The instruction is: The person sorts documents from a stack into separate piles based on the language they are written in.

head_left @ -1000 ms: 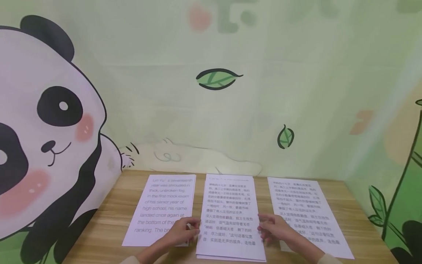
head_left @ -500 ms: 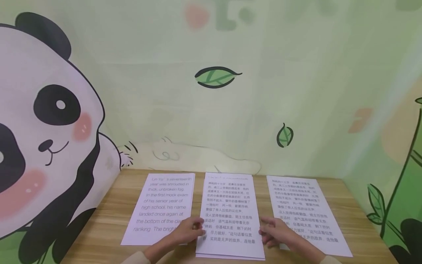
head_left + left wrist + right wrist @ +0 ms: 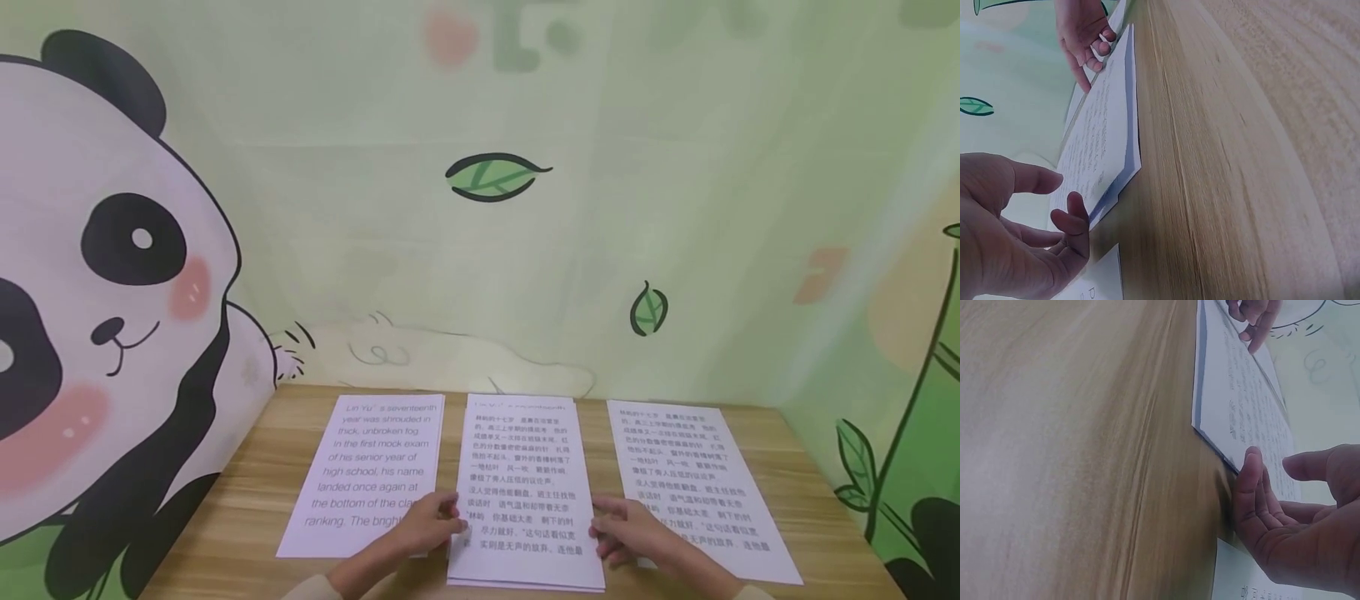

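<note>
A stack of printed paper sheets (image 3: 521, 475) lies in the middle of the table, its top sheet covered in Chinese text. An under sheet peeks out at the top and bottom edges. My left hand (image 3: 431, 525) is at the stack's left edge, fingertips overlapping the margin in the head view. In the left wrist view, that hand's thumb (image 3: 1038, 179) stands apart from its bent fingers, with the stack's edge close by. My right hand (image 3: 630, 529) is at the right edge; its fingers (image 3: 1250, 469) reach the paper's side, thumb spread away.
On the left lies a sheet with large English text (image 3: 375, 458), partly under my left arm. To the right is another Chinese-text sheet (image 3: 690, 467), partly covered by my right hand. Behind the wooden table (image 3: 240, 500) hangs a cloth backdrop (image 3: 360, 208) with panda and leaf drawings.
My left hand has shifted slightly inward, so its fingertips now overlap the middle stack's left edge. The right hand has barely moved, and the papers lie as before.
</note>
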A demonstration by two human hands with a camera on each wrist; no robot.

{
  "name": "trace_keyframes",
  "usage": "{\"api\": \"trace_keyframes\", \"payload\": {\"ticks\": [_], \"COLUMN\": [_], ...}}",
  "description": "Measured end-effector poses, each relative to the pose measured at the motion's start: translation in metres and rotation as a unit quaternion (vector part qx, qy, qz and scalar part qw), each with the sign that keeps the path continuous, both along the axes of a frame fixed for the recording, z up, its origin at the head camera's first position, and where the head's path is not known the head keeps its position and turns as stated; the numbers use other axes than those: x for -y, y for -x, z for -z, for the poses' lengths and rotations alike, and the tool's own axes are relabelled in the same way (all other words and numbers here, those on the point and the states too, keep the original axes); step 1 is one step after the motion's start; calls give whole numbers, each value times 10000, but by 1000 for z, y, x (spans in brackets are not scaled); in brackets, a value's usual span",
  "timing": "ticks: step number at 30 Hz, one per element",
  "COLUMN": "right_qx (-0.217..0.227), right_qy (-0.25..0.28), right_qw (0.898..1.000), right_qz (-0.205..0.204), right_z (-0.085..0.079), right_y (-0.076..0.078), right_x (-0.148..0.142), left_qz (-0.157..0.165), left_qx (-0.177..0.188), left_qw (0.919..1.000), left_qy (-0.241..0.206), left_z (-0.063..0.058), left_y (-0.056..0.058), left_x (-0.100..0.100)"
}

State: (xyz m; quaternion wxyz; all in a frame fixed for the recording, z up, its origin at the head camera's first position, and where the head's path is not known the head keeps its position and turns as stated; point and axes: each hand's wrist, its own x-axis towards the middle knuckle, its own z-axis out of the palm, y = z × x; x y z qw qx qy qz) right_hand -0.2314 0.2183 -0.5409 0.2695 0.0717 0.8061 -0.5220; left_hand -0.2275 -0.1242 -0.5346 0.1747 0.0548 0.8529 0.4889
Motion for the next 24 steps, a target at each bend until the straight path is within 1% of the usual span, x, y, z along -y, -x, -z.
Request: {"api": "trace_keyframes", "payload": {"ticks": [3,6,7,8,10,15,19,22,24], "right_qx": [-152,-353,-424,-468,-556,-597,-518,-390,-286], "right_qy": [93,274,329,382,490,538,310,97,19], "right_qw": [9998,9990,9986,9982,9973,9966,9977,9982,9981], "right_qz": [6,-83,9,1,-11,166,304,456,541], "right_z": [-5,-6,-6,-6,-6,-2,2,3,3], "right_y": [-4,-4,-6,-5,-6,-5,-2,-1,-1], "right_x": [-2,-7,-7,-9,-10,-9,-4,1,4], "left_qz": [-28,-81,-115,-157,-259,-551,-640,-642,-674], "left_qx": [-154,-304,-326,-347,-320,-111,-76,-2,117], "left_qw": [9999,9995,9994,9993,9991,9973,9958,9957,9956], "left_qy": [-49,-7,-10,-33,-108,-467,-647,-668,-642], "left_z": [1,3,4,4,5,5,5,6,7], "left_y": [0,1,1,1,2,1,0,0,0], "left_x": [0,1,1,1,1,0,-2,-4,-5]}}
